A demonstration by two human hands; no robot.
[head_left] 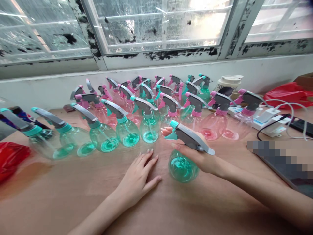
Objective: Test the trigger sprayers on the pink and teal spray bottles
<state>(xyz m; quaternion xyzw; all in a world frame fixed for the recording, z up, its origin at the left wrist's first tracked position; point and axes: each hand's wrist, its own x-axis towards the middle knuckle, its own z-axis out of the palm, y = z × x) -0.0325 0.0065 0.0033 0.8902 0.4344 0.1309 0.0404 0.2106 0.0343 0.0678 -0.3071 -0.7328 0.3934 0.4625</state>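
My right hand point(199, 156) is closed around the neck of a teal spray bottle point(183, 168) that stands on the brown table point(73, 195). Its grey trigger head point(189, 136) with a teal nozzle points left, and my fingers wrap under it. My left hand point(139, 178) lies flat on the table just left of that bottle, fingers stretched out and holding nothing. Behind both hands stand rows of several finished spray bottles: teal ones point(127, 130) to the left and pink ones point(216, 125) to the right.
A red plastic bag point(11, 158) lies at the left edge and another red bag point(290, 93) at the far right. A white power strip point(265, 122) with cables, a dark tablet point(290, 169) and a lidded white cup point(230, 83) sit to the right. A window wall runs behind.
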